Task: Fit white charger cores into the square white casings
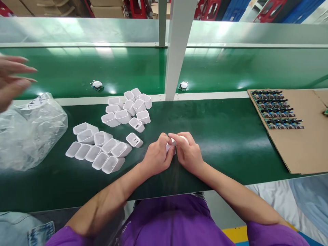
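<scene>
My left hand [159, 152] is closed around a small white plastic charger housing [168, 147], mostly covered by the fingers. Close against it, my right hand [189, 150] is closed with a white rounded piece [184, 138] showing behind its fingers; how the two pieces meet is hidden. To the left lie several open white charger housings in a near group [98, 149] and a far group [128, 107]. One separate housing [134, 139] with two slots in its base lies nearest my left hand.
A clear plastic bag [33, 133] lies at left, below another person's hand [11, 80]. Cardboard [304, 150] at right carries rows of circuit boards [276, 109]. Beyond a white post [178, 51], the green belt [133, 68] holds two small boards with white tops [97, 85].
</scene>
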### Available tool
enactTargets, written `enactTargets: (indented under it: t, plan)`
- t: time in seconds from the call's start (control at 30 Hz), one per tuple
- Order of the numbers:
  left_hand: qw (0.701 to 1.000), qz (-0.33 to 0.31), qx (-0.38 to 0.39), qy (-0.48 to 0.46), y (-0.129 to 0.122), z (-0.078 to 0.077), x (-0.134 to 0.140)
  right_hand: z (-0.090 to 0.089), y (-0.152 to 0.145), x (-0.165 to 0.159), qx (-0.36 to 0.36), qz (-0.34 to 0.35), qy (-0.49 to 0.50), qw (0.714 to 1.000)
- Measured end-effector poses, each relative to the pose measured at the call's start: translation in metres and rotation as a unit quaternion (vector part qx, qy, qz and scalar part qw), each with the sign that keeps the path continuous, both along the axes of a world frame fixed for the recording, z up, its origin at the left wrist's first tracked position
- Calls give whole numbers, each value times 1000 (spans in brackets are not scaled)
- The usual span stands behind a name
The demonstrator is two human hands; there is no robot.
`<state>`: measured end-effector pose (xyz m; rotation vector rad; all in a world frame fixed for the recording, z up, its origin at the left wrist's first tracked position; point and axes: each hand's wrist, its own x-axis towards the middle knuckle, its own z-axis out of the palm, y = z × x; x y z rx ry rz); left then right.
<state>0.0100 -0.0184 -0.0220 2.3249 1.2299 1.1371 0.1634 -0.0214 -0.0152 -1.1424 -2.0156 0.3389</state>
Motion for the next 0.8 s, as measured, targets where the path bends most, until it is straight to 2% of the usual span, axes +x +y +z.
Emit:
enactTargets:
  t: [0.1, 0.23, 0.3, 0.43, 0.53, 0.67, 0.8]
  plan:
    - [999, 5, -26, -22, -1, -1, 0, 1, 3, -2, -11, 4, 22, 1000]
    - [979, 3, -156, -131, -2, 2, -3, 5, 7, -4, -54, 16, 154, 986]
    - [952, -2, -234, -196, -1, 5, -4, 7, 8, -3, -93, 31, 214, 972]
    - [878, -12, -360, -316, 5, 10, -2, 9, 10, -2, -137, 56, 292, 945]
    - [842, -3, -415, -344, 8, 11, 1, 10, 10, -2, -140, 52, 303, 941]
    - [838, -3, -444, -317, 7, 8, 3, 11, 10, 0, -109, 37, 251, 961]
    - [876, -5, -405, -263, 3, 6, 1, 11, 10, 1, -69, 27, 183, 980]
